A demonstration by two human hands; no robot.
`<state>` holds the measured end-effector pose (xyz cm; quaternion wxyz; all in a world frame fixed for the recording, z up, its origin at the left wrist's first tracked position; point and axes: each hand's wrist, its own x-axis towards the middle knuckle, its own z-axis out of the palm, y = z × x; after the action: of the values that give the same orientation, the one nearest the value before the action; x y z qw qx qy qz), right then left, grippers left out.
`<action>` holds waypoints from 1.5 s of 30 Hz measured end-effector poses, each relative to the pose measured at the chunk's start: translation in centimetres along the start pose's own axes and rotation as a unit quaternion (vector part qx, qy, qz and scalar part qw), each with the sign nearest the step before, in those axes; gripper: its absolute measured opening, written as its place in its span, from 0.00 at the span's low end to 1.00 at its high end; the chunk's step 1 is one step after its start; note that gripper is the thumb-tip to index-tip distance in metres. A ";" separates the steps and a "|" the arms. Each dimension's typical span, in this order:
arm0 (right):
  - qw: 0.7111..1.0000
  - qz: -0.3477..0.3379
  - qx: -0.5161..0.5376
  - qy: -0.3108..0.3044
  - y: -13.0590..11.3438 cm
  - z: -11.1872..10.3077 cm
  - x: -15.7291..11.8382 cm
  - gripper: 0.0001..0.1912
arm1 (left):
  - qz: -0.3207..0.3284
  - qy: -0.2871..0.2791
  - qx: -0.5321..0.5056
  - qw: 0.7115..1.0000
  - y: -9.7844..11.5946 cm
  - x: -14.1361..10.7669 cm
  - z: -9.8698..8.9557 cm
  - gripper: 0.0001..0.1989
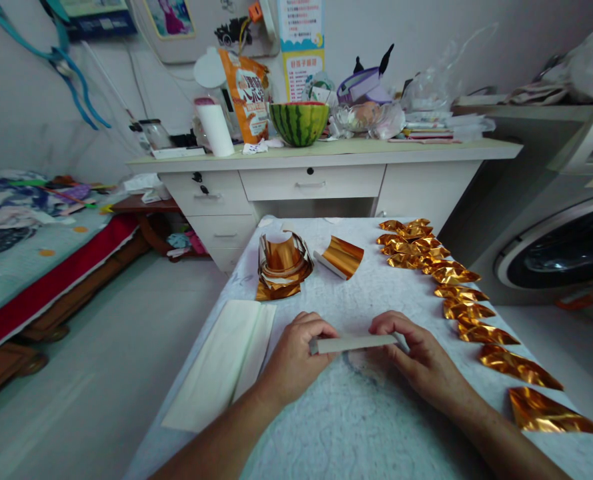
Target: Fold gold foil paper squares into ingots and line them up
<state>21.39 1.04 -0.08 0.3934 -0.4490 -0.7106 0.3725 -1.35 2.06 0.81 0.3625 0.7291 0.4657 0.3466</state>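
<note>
My left hand (301,353) and my right hand (413,353) pinch the two ends of a narrow, pale folded strip of paper (353,343), held level just above the cloth-covered table (356,433). Left of my left hand lies a flat stack of cream paper sheets (219,367). Beyond my hands stands a curled pile of gold foil paper (283,260). Beside that pile is a single curved gold foil sheet (343,255) with a pale edge. To my right runs a row of several folded gold foil pieces (469,310) along the table's edge.
Behind the table is a white desk (311,180) bearing a cut watermelon (299,123), an orange pouch (249,97) and a white paper roll (215,128). A front-loading washing machine (566,200) stands at the right. At the left is a bed (51,260) with clothes on it.
</note>
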 end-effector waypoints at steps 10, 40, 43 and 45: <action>0.970 0.125 0.209 -0.018 -0.4 0.6 -0.2 0.13 | -0.102 -0.014 -0.213 0.972 -0.6 -0.5 0.2 0.08; 0.988 0.038 0.128 0.072 -0.7 2.7 -0.3 0.07 | 0.073 -0.035 0.094 0.992 2.1 -1.6 2.1 0.18; 0.990 0.023 0.127 0.052 -0.6 2.9 -0.5 0.06 | 0.062 -0.021 0.054 0.996 1.9 -1.6 2.1 0.18; 0.993 0.001 0.108 0.037 -0.6 2.9 -0.6 0.10 | 0.041 0.000 0.022 0.999 1.7 -1.5 2.1 0.17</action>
<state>18.77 -0.23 -0.90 0.4651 -0.4182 -0.6506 0.4307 0.66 -0.33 0.95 0.3323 0.7554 0.4426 0.3508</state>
